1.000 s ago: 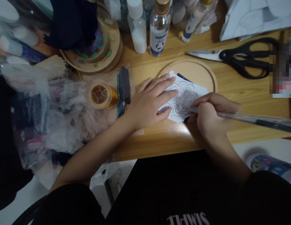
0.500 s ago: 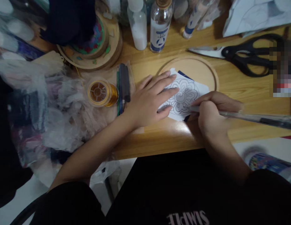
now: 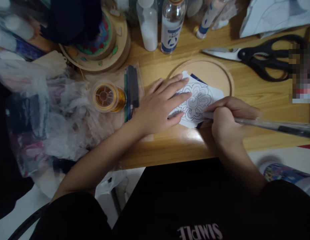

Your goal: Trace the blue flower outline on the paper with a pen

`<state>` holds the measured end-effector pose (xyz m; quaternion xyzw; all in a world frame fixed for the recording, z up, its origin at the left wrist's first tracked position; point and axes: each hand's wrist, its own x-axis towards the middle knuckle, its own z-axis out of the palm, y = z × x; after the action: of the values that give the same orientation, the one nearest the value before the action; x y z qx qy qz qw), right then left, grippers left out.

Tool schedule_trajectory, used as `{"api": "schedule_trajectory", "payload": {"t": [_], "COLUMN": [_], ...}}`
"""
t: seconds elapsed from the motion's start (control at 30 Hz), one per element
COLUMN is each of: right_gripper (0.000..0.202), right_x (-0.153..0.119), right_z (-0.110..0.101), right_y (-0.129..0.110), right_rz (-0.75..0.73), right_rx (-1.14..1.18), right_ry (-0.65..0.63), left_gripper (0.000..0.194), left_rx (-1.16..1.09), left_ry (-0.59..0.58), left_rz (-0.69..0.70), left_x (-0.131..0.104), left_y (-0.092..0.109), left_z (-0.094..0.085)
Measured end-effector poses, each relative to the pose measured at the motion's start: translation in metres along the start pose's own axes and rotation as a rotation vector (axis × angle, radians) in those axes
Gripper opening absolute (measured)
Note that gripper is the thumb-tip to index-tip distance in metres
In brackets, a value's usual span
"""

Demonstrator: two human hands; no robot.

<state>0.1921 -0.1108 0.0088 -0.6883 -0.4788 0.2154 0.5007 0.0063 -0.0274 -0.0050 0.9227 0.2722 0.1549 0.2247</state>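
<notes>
My left hand [image 3: 162, 105] lies flat with spread fingers on a white paper [image 3: 216, 94] that bears a printed flower outline. Wrapped around a pen [image 3: 259, 124], my right hand [image 3: 227, 116] rests at the paper's right side, and the pen tip meets the flower's lower right petals. Dark blue sheet edges [image 3: 198, 78] peek out from under the paper. Beneath both is a round wooden board [image 3: 214, 68] with a raised rim, partly covered by the paper and my hands.
Black-handled scissors [image 3: 259, 56] lie at the upper right. Two bottles, one clear [image 3: 148, 30] and one labelled [image 3: 171, 31], stand behind the board. Left of my hand are a golden thread spool [image 3: 108, 96], dark pens [image 3: 131, 88] and crumpled plastic bags [image 3: 67, 126].
The view has shifted very slightly. Both hands stay in nearly the same place on the paper, and the pen tip remains at the lower right petals.
</notes>
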Motion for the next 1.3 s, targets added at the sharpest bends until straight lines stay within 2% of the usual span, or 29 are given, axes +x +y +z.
{"api": "schedule_trajectory", "payload": {"t": [0.33, 0.5, 0.67, 1.3], "right_gripper": [0.026, 0.026, 0.027, 0.021], "right_x": [0.002, 0.001, -0.002, 0.001], "right_z": [0.0, -0.001, -0.002, 0.002], "right_y": [-0.005, -0.002, 0.006, 0.001], "right_rz": [0.031, 0.007, -0.059, 0.015], "right_rx": [-0.027, -0.037, -0.029, -0.067], "right_ry": [0.003, 0.008, 0.078, 0.042], "left_gripper": [0.044, 0.044, 0.044, 0.043], "left_rx": [0.032, 0.004, 0.016, -0.027], "left_ry": [0.032, 0.001, 0.013, -0.003], "left_rz": [0.034, 0.006, 0.015, -0.015], "left_x": [-0.001, 0.0, 0.0, 0.0], "left_y": [-0.001, 0.0, 0.001, 0.003], "left_z": [0.001, 0.0, -0.001, -0.002]}}
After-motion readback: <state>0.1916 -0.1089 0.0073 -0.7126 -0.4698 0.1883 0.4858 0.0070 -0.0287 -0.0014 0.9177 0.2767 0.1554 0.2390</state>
